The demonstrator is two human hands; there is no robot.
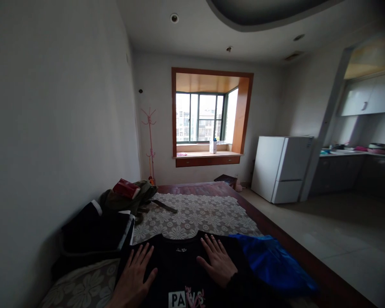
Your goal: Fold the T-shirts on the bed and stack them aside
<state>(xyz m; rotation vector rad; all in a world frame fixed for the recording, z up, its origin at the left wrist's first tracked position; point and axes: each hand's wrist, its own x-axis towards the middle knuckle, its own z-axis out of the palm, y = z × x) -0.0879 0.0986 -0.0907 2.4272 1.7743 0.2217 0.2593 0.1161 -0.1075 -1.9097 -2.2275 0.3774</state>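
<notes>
A black T-shirt [179, 265] with a white and pink print lies spread on the bed in front of me. My left hand [134, 276] rests flat on its left shoulder area, fingers spread. My right hand [216, 261] lies flat on the shirt near the collar, fingers stretched out. Neither hand holds anything. A blue garment [272, 265] lies just right of the shirt, close to my right hand.
The bed has a floral lace cover [192, 216] and a dark wooden frame [295, 252]. Dark folded clothes [93, 233], a green bag [128, 199] and a red packet [125, 188] lie by the left wall. Ahead are a window [200, 117], a coat stand [150, 141] and a white fridge [280, 169].
</notes>
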